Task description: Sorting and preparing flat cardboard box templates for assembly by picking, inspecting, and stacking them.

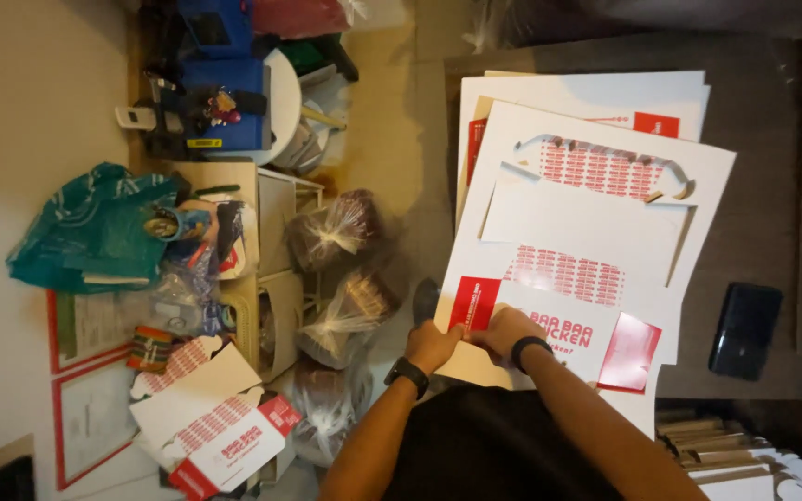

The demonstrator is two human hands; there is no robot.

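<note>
Both hands meet at the near edge of the top flat carton sheet (596,218), white with red print. The left hand (432,345) pinches its lower corner beside a red flap; the right hand (503,329) presses fingers down on the same edge, each wrist wearing one dark band. Under that sheet lies a stack of at least two more sheets (605,93). Right of the hands sits one black phone (744,329). Left of them lie three clear tied bags (336,232), and further left one folded box (220,436) and one teal plastic bag (90,227)
</note>
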